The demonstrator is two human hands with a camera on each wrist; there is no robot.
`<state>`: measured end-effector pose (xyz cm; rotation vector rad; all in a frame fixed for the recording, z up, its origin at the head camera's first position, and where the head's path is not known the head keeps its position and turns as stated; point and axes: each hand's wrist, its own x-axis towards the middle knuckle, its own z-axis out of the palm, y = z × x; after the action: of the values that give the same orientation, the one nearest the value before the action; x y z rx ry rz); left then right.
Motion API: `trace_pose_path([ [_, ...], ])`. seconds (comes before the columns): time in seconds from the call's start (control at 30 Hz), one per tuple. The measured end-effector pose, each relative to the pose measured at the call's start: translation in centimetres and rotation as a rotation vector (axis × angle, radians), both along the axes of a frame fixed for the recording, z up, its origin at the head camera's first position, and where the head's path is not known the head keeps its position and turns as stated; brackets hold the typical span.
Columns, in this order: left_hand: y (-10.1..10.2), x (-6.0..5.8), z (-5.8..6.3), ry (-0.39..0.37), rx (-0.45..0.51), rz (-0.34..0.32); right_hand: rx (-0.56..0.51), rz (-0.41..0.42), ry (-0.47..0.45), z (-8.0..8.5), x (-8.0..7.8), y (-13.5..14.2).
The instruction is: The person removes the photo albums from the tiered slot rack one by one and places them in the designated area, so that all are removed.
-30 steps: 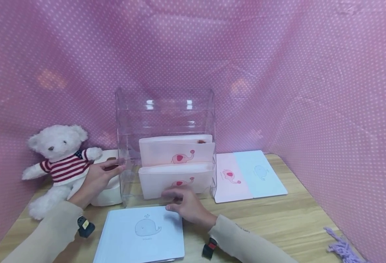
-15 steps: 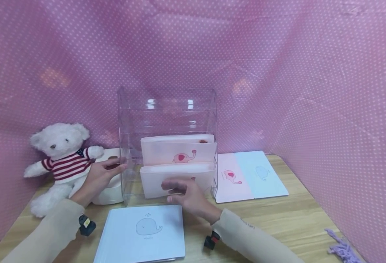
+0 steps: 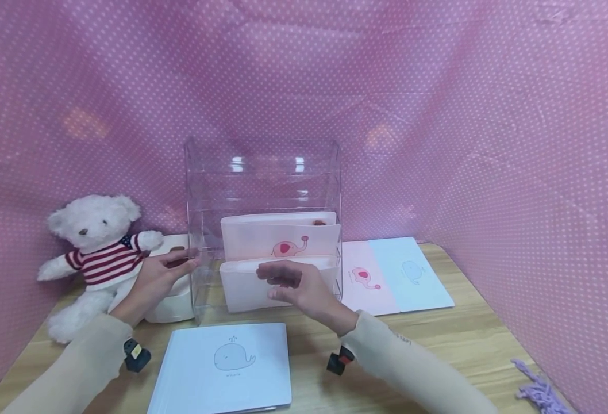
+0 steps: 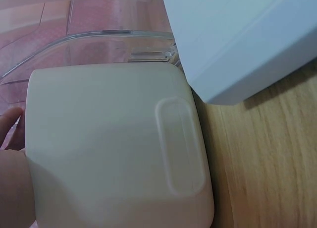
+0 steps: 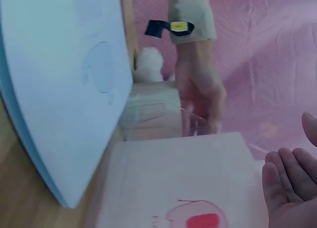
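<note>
On the head view I have the left hand point(image 3: 154, 282) at the left wall of the clear rack point(image 3: 268, 201), thumb and fingers pinching its edge. The right hand point(image 3: 304, 290) is raised in front of the front book point(image 3: 242, 290), fingers loosely bent and thumb apart from them; from here I cannot tell whether it touches the cover. That book stands in the lowest tier of the rack, with the rear book point(image 3: 252, 238) upright in the tier behind it, a red elephant on its cover. The whale book point(image 3: 226, 368) lies flat on the table point(image 3: 438, 351), nearer the camera than the rack. Left of the rack I see the white box point(image 3: 172, 305) and a seated bear point(image 3: 110, 264) in a striped sweater; on the right, a pink-and-blue sheet point(image 3: 394, 279) lies flat and some purple yarn point(image 3: 539, 394) sits near the table's edge. A dotted pink curtain point(image 3: 304, 86) rises behind it all. My left wrist view is mostly the white box, the left hand partly in at the edge, a corner of the whale book at upper right. Through the right wrist view I get the right hand palm showing at the edge, the left hand's fingertips at the rack wall, and the whale book along the left side.
</note>
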<state>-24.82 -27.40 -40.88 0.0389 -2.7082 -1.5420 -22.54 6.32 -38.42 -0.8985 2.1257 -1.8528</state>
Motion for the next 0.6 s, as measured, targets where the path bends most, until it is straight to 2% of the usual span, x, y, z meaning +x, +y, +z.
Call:
trace_pose_path([
  [0.17, -0.1, -0.1, -0.2, -0.013, 0.008, 0.002, -0.023, -0.002, 0.055, 1.7, -0.5, 0.5],
  [0.37, -0.1, 0.0, -0.2, -0.014, 0.015, 0.006, -0.047, -0.049, 0.111, 3.8, -1.5, 1.2],
  [0.6, -0.2, -0.1, -0.2, -0.005, -0.009, 0.004, -0.007, -0.178, 0.282, 7.6, -3.5, 2.9],
])
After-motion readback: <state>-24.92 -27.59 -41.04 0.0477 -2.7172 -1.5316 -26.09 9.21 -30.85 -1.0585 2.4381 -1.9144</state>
